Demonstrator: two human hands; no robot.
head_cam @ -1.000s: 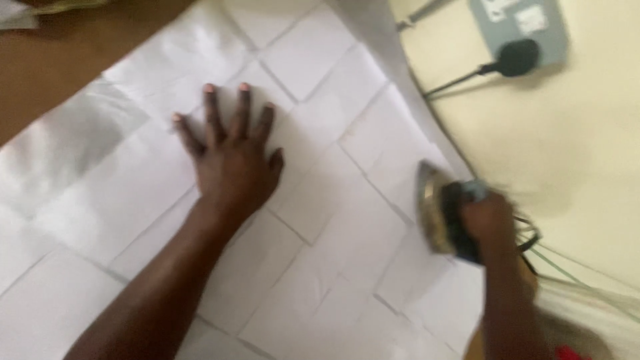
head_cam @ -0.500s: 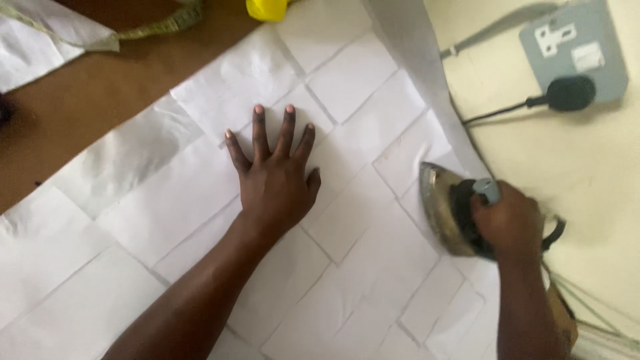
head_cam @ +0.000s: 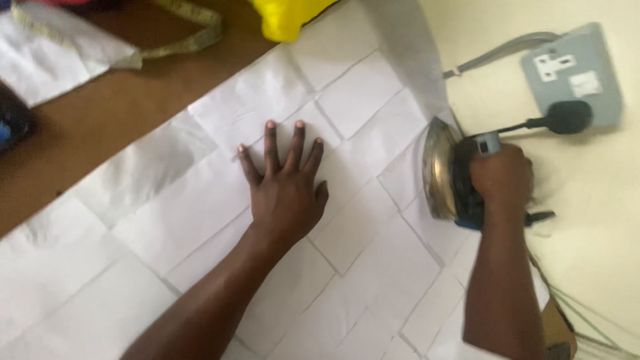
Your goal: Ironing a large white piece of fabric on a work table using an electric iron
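Since earlier, iron (head_cam: 445,170) tipped on edge, right hand (head_cam: 501,179) gripping its handle; left hand (head_cam: 285,193) flat, fingers spread, on white fabric (head_cam: 187,200), brown desk (head_cam: 100,120) far left

Odds and ends around the brown worktable (head_cam: 100,127)

Far left lies a yellow-green measuring tape (head_cam: 193,30) beside a loose white scrap (head_cam: 60,53); a yellow object (head_cam: 287,17) sits at the far edge, and a grey wall socket (head_cam: 570,73) holds a black plug (head_cam: 567,117) on the right.

iron (head_cam: 445,170) nearer wall socket (head_cam: 572,75) — view shifted
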